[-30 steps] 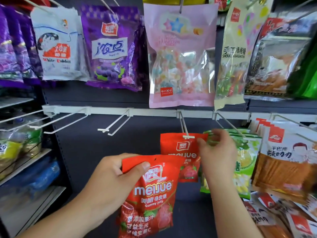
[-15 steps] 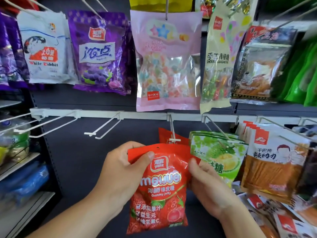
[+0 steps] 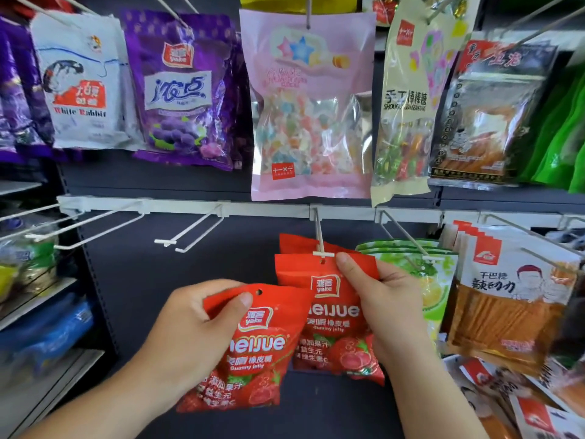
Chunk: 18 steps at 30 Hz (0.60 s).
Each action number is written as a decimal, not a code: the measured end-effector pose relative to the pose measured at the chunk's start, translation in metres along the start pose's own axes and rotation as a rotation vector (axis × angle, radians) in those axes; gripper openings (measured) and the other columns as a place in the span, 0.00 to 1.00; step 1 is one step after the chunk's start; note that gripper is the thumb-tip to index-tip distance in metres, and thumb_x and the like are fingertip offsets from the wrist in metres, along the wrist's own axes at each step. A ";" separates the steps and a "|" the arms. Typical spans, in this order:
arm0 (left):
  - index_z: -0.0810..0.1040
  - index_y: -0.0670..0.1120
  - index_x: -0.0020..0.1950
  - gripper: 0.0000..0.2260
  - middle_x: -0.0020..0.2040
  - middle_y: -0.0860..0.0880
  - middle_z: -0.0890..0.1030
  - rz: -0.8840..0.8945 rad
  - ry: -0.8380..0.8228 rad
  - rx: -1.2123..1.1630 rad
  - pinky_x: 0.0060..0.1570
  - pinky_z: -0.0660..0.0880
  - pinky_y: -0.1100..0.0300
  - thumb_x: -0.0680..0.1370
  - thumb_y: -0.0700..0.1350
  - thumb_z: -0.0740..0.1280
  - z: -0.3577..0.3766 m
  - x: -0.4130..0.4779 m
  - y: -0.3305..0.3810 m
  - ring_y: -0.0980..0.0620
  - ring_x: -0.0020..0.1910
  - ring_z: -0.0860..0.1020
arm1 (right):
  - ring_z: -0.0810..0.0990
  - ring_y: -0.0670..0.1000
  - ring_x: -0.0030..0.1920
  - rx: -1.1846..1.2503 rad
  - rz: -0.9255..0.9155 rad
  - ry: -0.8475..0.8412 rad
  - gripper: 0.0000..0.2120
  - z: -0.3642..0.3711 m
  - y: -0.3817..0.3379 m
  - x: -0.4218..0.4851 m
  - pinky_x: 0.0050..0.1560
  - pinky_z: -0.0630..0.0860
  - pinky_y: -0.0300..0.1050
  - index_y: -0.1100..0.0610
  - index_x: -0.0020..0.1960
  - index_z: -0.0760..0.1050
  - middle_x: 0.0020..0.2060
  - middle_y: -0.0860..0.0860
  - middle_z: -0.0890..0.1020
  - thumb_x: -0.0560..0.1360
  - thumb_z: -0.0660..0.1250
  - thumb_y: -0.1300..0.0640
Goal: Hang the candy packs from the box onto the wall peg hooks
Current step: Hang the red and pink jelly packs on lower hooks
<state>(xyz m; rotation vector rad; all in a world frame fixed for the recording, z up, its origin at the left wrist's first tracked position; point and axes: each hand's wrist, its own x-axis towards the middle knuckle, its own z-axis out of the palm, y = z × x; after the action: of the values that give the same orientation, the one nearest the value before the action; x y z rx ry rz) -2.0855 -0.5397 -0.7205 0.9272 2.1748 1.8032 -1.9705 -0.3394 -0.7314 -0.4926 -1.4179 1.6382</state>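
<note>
Two packs: right hand pinches the upper pack, hole at six o'clock of the hook tip; left hand clamps the spare. Miss the tip, it may drop.

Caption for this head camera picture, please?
The right hand holds a red gummy pack at the peg hook; the left hand grips a spare pack.

Left pack before right pack, hook above.
</note>
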 end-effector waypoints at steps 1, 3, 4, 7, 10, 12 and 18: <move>0.86 0.53 0.46 0.06 0.42 0.52 0.88 0.008 -0.016 0.019 0.43 0.84 0.54 0.79 0.45 0.70 0.001 0.000 0.001 0.53 0.41 0.87 | 0.89 0.64 0.43 0.001 0.003 0.015 0.06 0.002 0.004 0.003 0.46 0.86 0.60 0.60 0.42 0.87 0.40 0.60 0.89 0.74 0.78 0.58; 0.86 0.52 0.46 0.06 0.42 0.54 0.88 0.022 -0.027 0.037 0.41 0.83 0.57 0.79 0.46 0.70 0.004 0.002 0.004 0.55 0.41 0.87 | 0.88 0.67 0.44 0.007 0.012 0.040 0.06 0.006 0.010 0.006 0.46 0.86 0.64 0.61 0.42 0.86 0.39 0.62 0.88 0.74 0.78 0.58; 0.86 0.52 0.46 0.06 0.42 0.54 0.88 0.026 -0.025 0.037 0.41 0.83 0.58 0.80 0.46 0.70 0.005 0.003 0.006 0.55 0.41 0.87 | 0.88 0.68 0.44 0.005 0.013 0.053 0.07 0.008 0.011 0.007 0.47 0.85 0.67 0.61 0.42 0.86 0.39 0.62 0.88 0.74 0.78 0.57; 0.85 0.51 0.46 0.05 0.42 0.55 0.88 0.028 -0.032 0.016 0.39 0.83 0.61 0.80 0.46 0.70 0.011 0.006 0.009 0.56 0.41 0.87 | 0.88 0.66 0.42 -0.028 -0.021 0.099 0.06 0.012 0.015 0.013 0.47 0.84 0.70 0.57 0.41 0.87 0.38 0.59 0.89 0.74 0.78 0.56; 0.85 0.52 0.46 0.05 0.41 0.56 0.88 0.038 -0.051 0.014 0.35 0.82 0.65 0.79 0.46 0.70 0.017 0.007 0.011 0.57 0.40 0.87 | 0.87 0.67 0.40 -0.086 -0.099 0.127 0.10 0.015 0.016 0.019 0.43 0.83 0.71 0.61 0.39 0.85 0.36 0.60 0.88 0.74 0.79 0.54; 0.85 0.52 0.46 0.05 0.41 0.57 0.88 0.047 -0.056 0.015 0.33 0.81 0.67 0.79 0.46 0.70 0.018 0.008 0.012 0.59 0.40 0.86 | 0.86 0.68 0.39 -0.105 -0.131 0.122 0.11 0.018 0.016 0.022 0.40 0.83 0.70 0.61 0.39 0.84 0.35 0.61 0.87 0.74 0.78 0.54; 0.84 0.53 0.47 0.04 0.42 0.58 0.87 0.053 -0.039 -0.004 0.34 0.81 0.67 0.79 0.48 0.70 0.021 0.015 0.010 0.59 0.41 0.86 | 0.83 0.52 0.33 -0.208 -0.100 0.247 0.15 0.018 0.040 0.032 0.39 0.83 0.55 0.58 0.39 0.85 0.33 0.53 0.87 0.72 0.78 0.45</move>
<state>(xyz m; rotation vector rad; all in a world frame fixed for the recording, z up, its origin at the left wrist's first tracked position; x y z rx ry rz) -2.0832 -0.5131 -0.7124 1.0201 2.1426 1.7965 -2.0156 -0.3223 -0.7561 -0.7060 -1.4086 1.3077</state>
